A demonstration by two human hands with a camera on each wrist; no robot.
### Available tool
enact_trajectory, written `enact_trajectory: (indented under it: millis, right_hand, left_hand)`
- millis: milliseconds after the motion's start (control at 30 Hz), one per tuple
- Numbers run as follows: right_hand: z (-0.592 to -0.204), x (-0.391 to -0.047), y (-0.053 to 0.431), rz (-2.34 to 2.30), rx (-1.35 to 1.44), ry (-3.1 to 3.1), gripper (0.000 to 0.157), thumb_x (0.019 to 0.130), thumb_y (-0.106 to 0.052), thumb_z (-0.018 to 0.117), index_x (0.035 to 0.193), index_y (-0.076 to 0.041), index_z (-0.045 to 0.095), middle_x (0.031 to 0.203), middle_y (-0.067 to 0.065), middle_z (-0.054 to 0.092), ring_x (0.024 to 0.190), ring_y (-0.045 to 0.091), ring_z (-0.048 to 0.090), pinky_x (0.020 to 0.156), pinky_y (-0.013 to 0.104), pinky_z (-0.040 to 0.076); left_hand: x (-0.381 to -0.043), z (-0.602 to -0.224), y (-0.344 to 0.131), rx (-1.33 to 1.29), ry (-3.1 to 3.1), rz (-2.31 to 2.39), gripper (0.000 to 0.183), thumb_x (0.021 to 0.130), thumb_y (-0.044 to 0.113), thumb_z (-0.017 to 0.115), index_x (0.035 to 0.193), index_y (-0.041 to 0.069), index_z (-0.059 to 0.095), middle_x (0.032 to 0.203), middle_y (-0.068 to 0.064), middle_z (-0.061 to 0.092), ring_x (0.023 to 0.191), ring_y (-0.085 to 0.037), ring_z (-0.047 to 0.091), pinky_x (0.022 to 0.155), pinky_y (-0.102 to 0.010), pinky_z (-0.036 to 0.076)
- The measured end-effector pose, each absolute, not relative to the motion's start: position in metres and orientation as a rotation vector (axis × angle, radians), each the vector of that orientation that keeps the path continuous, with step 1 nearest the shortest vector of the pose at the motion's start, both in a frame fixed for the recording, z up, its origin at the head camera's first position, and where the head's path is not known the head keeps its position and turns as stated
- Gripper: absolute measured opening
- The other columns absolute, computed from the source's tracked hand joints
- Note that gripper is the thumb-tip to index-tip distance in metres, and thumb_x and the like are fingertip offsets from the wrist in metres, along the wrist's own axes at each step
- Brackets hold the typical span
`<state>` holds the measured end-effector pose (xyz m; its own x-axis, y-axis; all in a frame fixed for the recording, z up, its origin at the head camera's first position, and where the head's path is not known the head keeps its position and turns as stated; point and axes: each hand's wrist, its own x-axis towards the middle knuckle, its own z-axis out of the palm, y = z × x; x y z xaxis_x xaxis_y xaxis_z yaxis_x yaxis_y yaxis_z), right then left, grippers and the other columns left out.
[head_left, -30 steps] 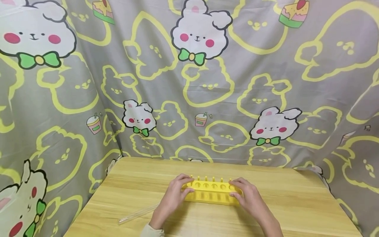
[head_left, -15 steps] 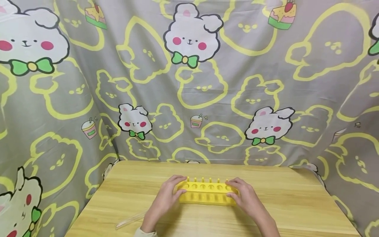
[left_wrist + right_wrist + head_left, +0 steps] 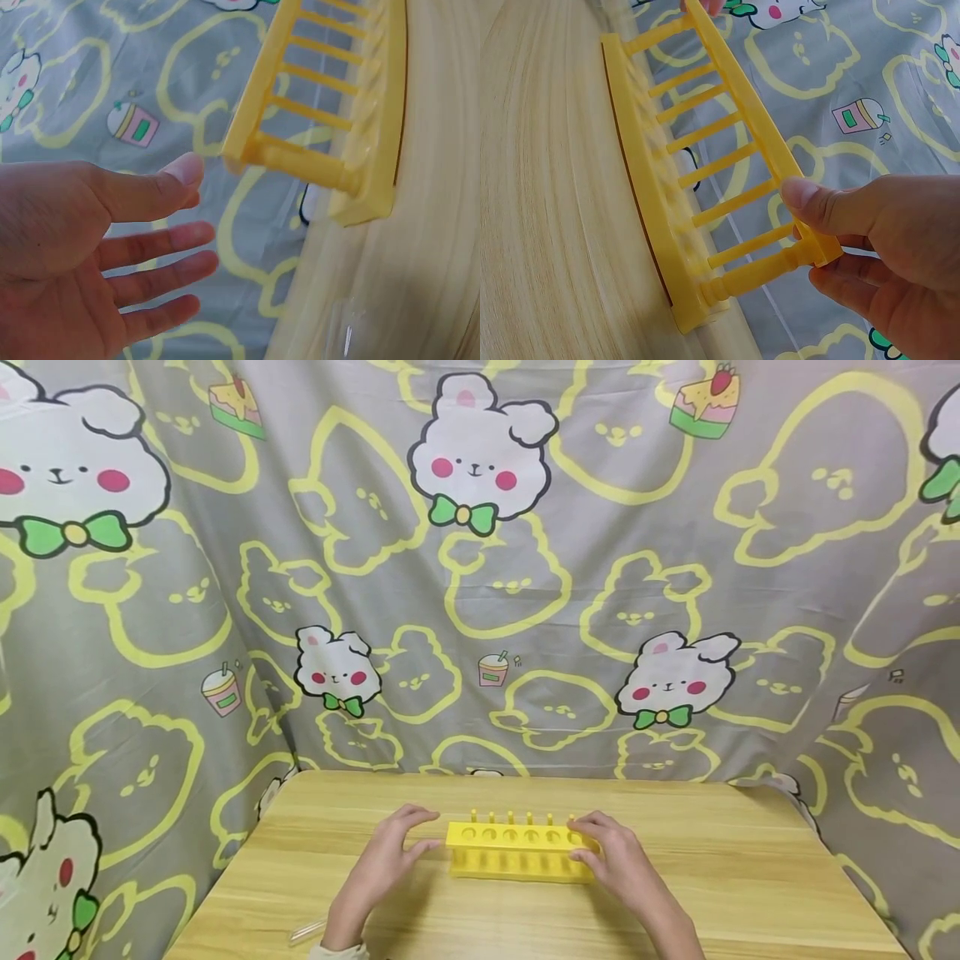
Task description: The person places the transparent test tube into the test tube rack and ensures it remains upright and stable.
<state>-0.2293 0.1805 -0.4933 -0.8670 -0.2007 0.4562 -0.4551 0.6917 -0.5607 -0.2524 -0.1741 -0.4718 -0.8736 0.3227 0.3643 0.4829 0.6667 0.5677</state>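
A yellow test tube rack [image 3: 525, 837] stands upright on the table, with a row of round holes in its top and thin pegs along the back. My right hand [image 3: 618, 852] grips the rack's right end. In the right wrist view the thumb [image 3: 802, 193] lies on the top bar, with fingers beneath it. My left hand [image 3: 382, 860] is just off the rack's left end, fingers apart and holding nothing. A clear glass tube [image 3: 306, 932] lies on the table by the left wrist, partly hidden behind it.
The wooden table [image 3: 735, 877] reaches back to a grey patterned curtain [image 3: 510, 610], which hangs behind it and along both sides.
My left hand has let go of the rack and moved left, covering more of the glass tube. The right hand keeps its hold, and the view has shifted slightly.
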Motion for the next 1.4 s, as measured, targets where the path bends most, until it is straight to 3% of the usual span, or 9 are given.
enact_trajectory:
  millis: [467, 733, 1000, 1400]
  right_hand:
    - [-0.494, -0.229, 0.181, 0.977, 0.544, -2.551, 0.040, 0.078, -0.003, 0.086, 0.116, -0.003, 0.075, 0.111, 0.004, 0.070, 0.098, 0.024, 0.070, 0.085, 0.034, 0.060]
    - [-0.493, -0.229, 0.181, 0.977, 0.548, -2.547, 0.039, 0.079, -0.004, 0.086, 0.116, -0.005, 0.075, 0.111, 0.004, 0.070, 0.099, 0.024, 0.070, 0.086, 0.034, 0.060]
    - [-0.492, -0.229, 0.180, 0.983, 0.542, -2.558, 0.039, 0.079, -0.004, 0.086, 0.117, -0.003, 0.075, 0.110, 0.004, 0.070, 0.100, 0.025, 0.070, 0.085, 0.035, 0.060]
    - [-0.494, -0.229, 0.182, 0.993, 0.529, -2.570, 0.040, 0.079, -0.003, 0.086, 0.117, -0.002, 0.075, 0.111, 0.005, 0.070, 0.099, 0.025, 0.070, 0.085, 0.034, 0.060]
  left_hand:
    - [-0.252, -0.472, -0.202, -0.639, -2.780, -1.002, 0.031, 0.088, 0.014, 0.080, 0.116, 0.003, 0.074, 0.113, -0.010, 0.072, 0.104, -0.032, 0.067, 0.088, -0.049, 0.056]
    - [-0.249, -0.474, -0.216, -0.650, -2.870, -1.051, 0.030, 0.088, 0.012, 0.080, 0.114, -0.001, 0.073, 0.113, -0.017, 0.072, 0.099, -0.038, 0.066, 0.083, -0.056, 0.056]
    - [-0.250, -0.476, -0.228, -0.633, -2.955, -1.123, 0.025, 0.089, 0.008, 0.079, 0.110, -0.004, 0.073, 0.107, -0.018, 0.072, 0.089, -0.030, 0.065, 0.071, -0.029, 0.055]
    - [-0.249, -0.481, -0.240, -0.713, -2.978, -1.101, 0.020, 0.082, 0.004, 0.083, 0.097, -0.006, 0.073, 0.087, -0.010, 0.069, 0.077, -0.020, 0.064, 0.067, -0.027, 0.053]
